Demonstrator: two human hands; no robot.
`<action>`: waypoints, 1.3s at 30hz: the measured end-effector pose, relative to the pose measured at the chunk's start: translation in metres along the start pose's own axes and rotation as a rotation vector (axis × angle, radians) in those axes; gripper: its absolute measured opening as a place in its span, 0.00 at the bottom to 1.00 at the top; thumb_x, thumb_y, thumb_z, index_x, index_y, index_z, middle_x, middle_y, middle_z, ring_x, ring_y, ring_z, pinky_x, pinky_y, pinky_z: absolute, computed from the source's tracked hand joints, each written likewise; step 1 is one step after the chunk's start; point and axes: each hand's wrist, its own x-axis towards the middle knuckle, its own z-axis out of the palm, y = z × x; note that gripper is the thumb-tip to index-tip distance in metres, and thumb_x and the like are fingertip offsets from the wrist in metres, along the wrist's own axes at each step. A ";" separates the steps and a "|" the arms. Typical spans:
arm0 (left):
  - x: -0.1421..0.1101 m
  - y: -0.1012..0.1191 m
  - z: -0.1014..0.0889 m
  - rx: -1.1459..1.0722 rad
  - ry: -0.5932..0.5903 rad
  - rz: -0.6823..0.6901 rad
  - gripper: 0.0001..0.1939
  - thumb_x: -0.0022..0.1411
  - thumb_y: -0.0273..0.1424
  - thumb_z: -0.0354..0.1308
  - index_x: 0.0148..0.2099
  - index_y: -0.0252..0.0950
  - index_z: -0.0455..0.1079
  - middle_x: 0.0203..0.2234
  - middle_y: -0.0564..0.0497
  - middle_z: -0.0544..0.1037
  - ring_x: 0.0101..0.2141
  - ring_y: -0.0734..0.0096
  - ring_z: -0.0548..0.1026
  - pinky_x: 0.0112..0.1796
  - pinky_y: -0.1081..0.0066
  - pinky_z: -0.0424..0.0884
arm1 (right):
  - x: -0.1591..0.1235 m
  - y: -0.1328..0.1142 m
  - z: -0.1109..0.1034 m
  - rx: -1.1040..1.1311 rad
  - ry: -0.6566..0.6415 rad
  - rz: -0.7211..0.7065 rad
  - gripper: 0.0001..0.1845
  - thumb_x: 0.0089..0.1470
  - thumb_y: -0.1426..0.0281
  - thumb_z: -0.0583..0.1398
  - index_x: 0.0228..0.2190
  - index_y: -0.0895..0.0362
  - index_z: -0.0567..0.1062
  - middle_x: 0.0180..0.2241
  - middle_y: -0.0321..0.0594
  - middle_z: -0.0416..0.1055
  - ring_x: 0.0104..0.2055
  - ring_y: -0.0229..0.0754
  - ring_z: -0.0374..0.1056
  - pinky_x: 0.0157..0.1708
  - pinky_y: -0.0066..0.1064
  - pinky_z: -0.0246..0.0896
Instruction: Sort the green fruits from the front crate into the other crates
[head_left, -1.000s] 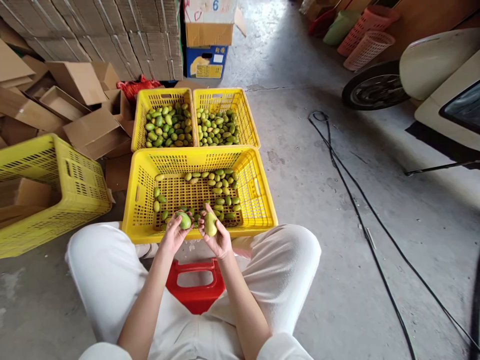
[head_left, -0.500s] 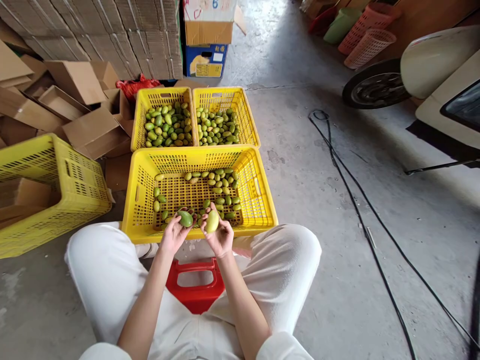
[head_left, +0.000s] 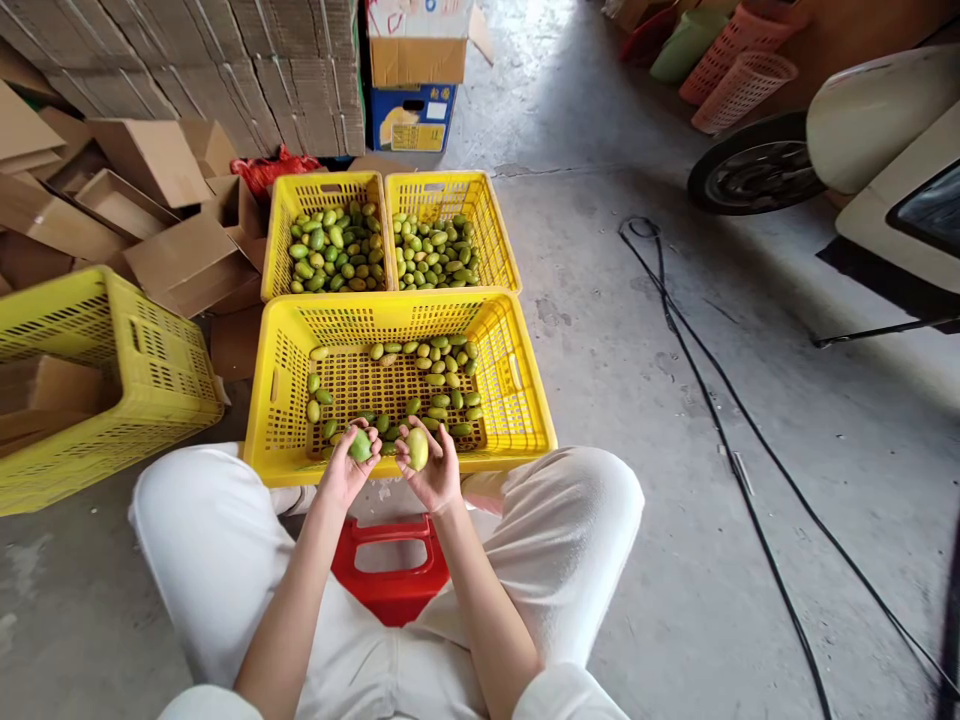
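Observation:
My left hand (head_left: 349, 466) is closed around a dark green oval fruit (head_left: 361, 446), which looks like a small mango. A paler yellow-green fruit (head_left: 418, 449) of the same kind sits in the curled fingers of my right hand (head_left: 436, 474). Both hands are over the near rim of a large yellow crate (head_left: 525, 440), a short gap between them. Inside that crate, loose green fruits (head_left: 442, 362) lie scattered, mostly at the right and along the near side. Beyond it stand two smaller yellow crates (head_left: 271, 240), left and right, each holding many such fruits.
A yellow crate (head_left: 161, 375) with cardboard in it is at my left, below a heap of cardboard boxes (head_left: 180, 255). A red plastic stool (head_left: 394, 590) shows between my legs. Black cable (head_left: 712, 370) runs over the floor at right, near a white vehicle (head_left: 870, 130).
Both fruits have been turned in my fingers, and the right one has shifted slightly left and down. My hands remain over the crate's near rim.

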 end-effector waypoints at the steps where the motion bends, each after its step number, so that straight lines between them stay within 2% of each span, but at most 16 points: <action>1: 0.000 0.001 0.001 -0.029 0.012 0.003 0.08 0.56 0.30 0.63 0.39 0.34 0.71 0.29 0.49 0.76 0.30 0.71 0.76 0.27 0.75 0.73 | -0.002 -0.001 0.003 -0.013 -0.003 -0.032 0.19 0.54 0.58 0.62 0.45 0.55 0.75 0.40 0.41 0.74 0.35 0.38 0.70 0.30 0.29 0.73; 3: 0.001 0.000 0.002 -0.067 0.043 0.014 0.09 0.58 0.30 0.60 0.43 0.35 0.71 0.35 0.46 0.78 0.38 0.65 0.78 0.37 0.68 0.76 | -0.005 -0.002 0.007 -0.044 -0.008 -0.107 0.24 0.52 0.62 0.61 0.52 0.51 0.73 0.50 0.41 0.73 0.45 0.43 0.71 0.42 0.39 0.73; 6: 0.001 -0.002 0.001 -0.035 0.064 0.020 0.11 0.57 0.26 0.61 0.45 0.35 0.72 0.38 0.46 0.79 0.40 0.65 0.78 0.40 0.67 0.76 | -0.007 -0.003 0.008 -0.057 0.034 -0.211 0.31 0.50 0.68 0.62 0.57 0.43 0.69 0.52 0.35 0.72 0.49 0.40 0.69 0.48 0.37 0.70; 8: 0.002 -0.005 -0.002 0.024 0.045 0.003 0.10 0.55 0.26 0.64 0.42 0.34 0.72 0.36 0.47 0.79 0.36 0.67 0.78 0.35 0.70 0.76 | -0.008 -0.004 0.006 0.003 0.051 -0.243 0.32 0.51 0.68 0.63 0.58 0.41 0.68 0.46 0.33 0.74 0.41 0.35 0.69 0.42 0.28 0.71; 10: 0.003 -0.006 -0.005 0.051 0.010 -0.020 0.08 0.54 0.27 0.66 0.36 0.33 0.70 0.31 0.49 0.76 0.29 0.73 0.75 0.27 0.76 0.73 | -0.007 -0.005 0.003 0.069 0.041 -0.222 0.30 0.52 0.66 0.63 0.57 0.43 0.68 0.38 0.32 0.74 0.30 0.31 0.65 0.30 0.20 0.68; 13: 0.003 -0.005 -0.008 0.034 0.041 -0.034 0.11 0.51 0.26 0.68 0.33 0.33 0.68 0.26 0.53 0.72 0.24 0.79 0.72 0.21 0.81 0.67 | -0.004 -0.007 -0.002 0.050 0.031 -0.082 0.26 0.55 0.66 0.61 0.55 0.51 0.70 0.31 0.31 0.71 0.19 0.28 0.53 0.15 0.16 0.56; 15: 0.004 -0.005 -0.007 0.052 0.090 -0.008 0.13 0.49 0.24 0.69 0.36 0.34 0.69 0.29 0.53 0.74 0.26 0.78 0.74 0.22 0.82 0.67 | -0.001 -0.006 -0.005 -0.026 0.031 0.026 0.22 0.56 0.66 0.61 0.52 0.56 0.72 0.29 0.32 0.70 0.17 0.27 0.51 0.12 0.16 0.51; 17: 0.004 -0.005 -0.005 0.088 0.085 0.032 0.14 0.49 0.23 0.69 0.38 0.34 0.71 0.31 0.52 0.76 0.27 0.77 0.75 0.22 0.81 0.68 | 0.002 -0.004 -0.005 -0.091 0.041 0.079 0.20 0.56 0.64 0.61 0.49 0.59 0.74 0.30 0.35 0.72 0.20 0.28 0.57 0.15 0.17 0.56; 20: 0.004 -0.004 -0.003 0.060 0.068 0.107 0.11 0.50 0.24 0.69 0.35 0.34 0.71 0.29 0.54 0.75 0.25 0.79 0.73 0.23 0.80 0.67 | 0.002 -0.001 -0.001 -0.130 0.051 0.067 0.21 0.57 0.62 0.60 0.50 0.58 0.75 0.39 0.41 0.76 0.34 0.37 0.72 0.30 0.27 0.71; 22: 0.003 -0.002 -0.001 -0.040 0.109 0.139 0.06 0.54 0.26 0.66 0.34 0.35 0.71 0.29 0.53 0.76 0.29 0.77 0.75 0.29 0.78 0.72 | 0.000 -0.001 0.003 -0.134 0.031 0.047 0.21 0.57 0.64 0.59 0.51 0.55 0.74 0.48 0.43 0.75 0.45 0.43 0.73 0.41 0.37 0.73; 24: 0.002 0.001 0.000 -0.148 0.153 0.142 0.02 0.58 0.27 0.61 0.36 0.35 0.72 0.32 0.51 0.78 0.37 0.71 0.78 0.41 0.70 0.76 | -0.002 -0.003 0.008 -0.131 0.017 0.003 0.21 0.57 0.65 0.58 0.52 0.54 0.73 0.54 0.44 0.72 0.51 0.45 0.71 0.47 0.41 0.72; 27: 0.000 0.005 0.003 -0.200 0.147 0.109 0.05 0.62 0.27 0.57 0.40 0.35 0.72 0.38 0.46 0.80 0.47 0.62 0.77 0.49 0.63 0.74 | -0.003 -0.007 0.010 -0.109 0.033 -0.045 0.20 0.56 0.66 0.60 0.51 0.53 0.74 0.52 0.43 0.74 0.48 0.42 0.71 0.45 0.36 0.73; 30: 0.000 0.004 0.004 -0.152 0.149 0.054 0.05 0.63 0.28 0.57 0.42 0.34 0.71 0.39 0.44 0.80 0.42 0.66 0.79 0.38 0.71 0.77 | -0.003 -0.009 0.007 -0.101 0.055 -0.002 0.20 0.51 0.69 0.65 0.48 0.54 0.76 0.40 0.40 0.76 0.34 0.34 0.69 0.30 0.23 0.72; 33: 0.001 0.000 0.002 -0.131 0.186 0.020 0.04 0.62 0.30 0.59 0.36 0.34 0.68 0.30 0.49 0.77 0.28 0.76 0.76 0.24 0.81 0.71 | -0.001 -0.006 0.002 -0.160 0.080 0.035 0.19 0.47 0.73 0.68 0.43 0.57 0.78 0.35 0.38 0.75 0.27 0.30 0.64 0.17 0.16 0.59; 35: 0.002 -0.004 0.001 -0.116 0.155 -0.006 0.06 0.59 0.28 0.61 0.32 0.35 0.65 0.24 0.54 0.71 0.23 0.82 0.71 0.20 0.84 0.65 | 0.001 -0.003 0.000 -0.221 0.107 0.037 0.16 0.45 0.74 0.69 0.40 0.58 0.79 0.34 0.38 0.74 0.28 0.31 0.65 0.16 0.16 0.57; 39: 0.001 -0.007 0.001 -0.047 0.052 -0.044 0.07 0.55 0.26 0.63 0.33 0.35 0.67 0.23 0.55 0.68 0.21 0.82 0.67 0.18 0.83 0.62 | 0.001 -0.001 0.004 -0.213 0.119 0.020 0.16 0.53 0.64 0.66 0.42 0.58 0.79 0.42 0.42 0.77 0.34 0.35 0.70 0.28 0.22 0.69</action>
